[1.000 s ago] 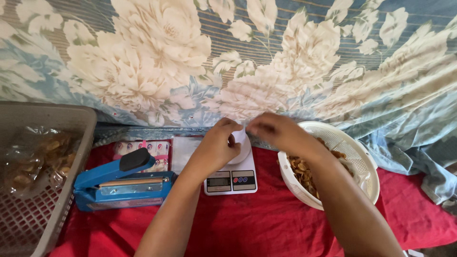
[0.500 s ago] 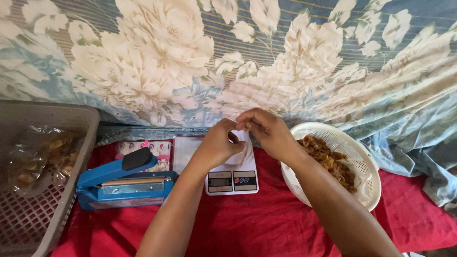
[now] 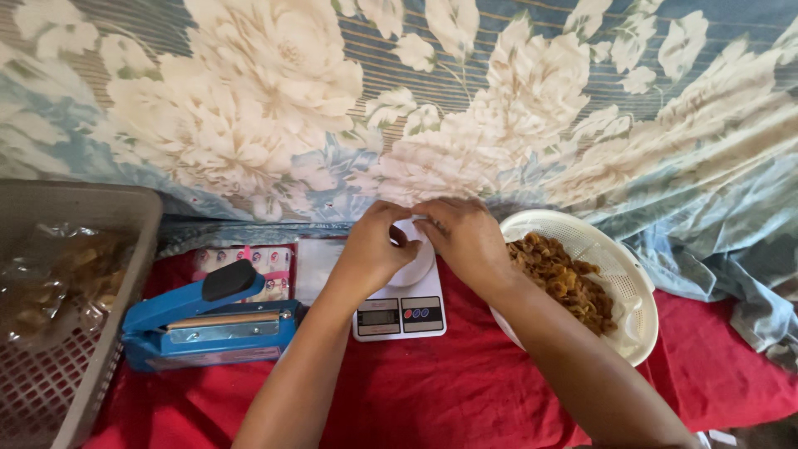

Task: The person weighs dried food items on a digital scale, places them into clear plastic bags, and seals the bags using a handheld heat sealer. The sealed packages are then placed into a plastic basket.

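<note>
Hands (image 3: 420, 241) lowered onto the scale (image 3: 401, 301), covering it.

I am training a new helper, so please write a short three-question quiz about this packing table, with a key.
1. True or false: the white plastic mesh basket of brown fried snacks lies to the right of the small white digital kitchen scale.
2. Which thing lies left of the scale? A) a blue heat sealer with a black knob B) a green kettle C) a steel knife
3. Where are the left hand and right hand?

Key: 1 true. 2 A. 3 Both are together above the scale's round platform, over the red cloth; what they grip is hidden.
</note>
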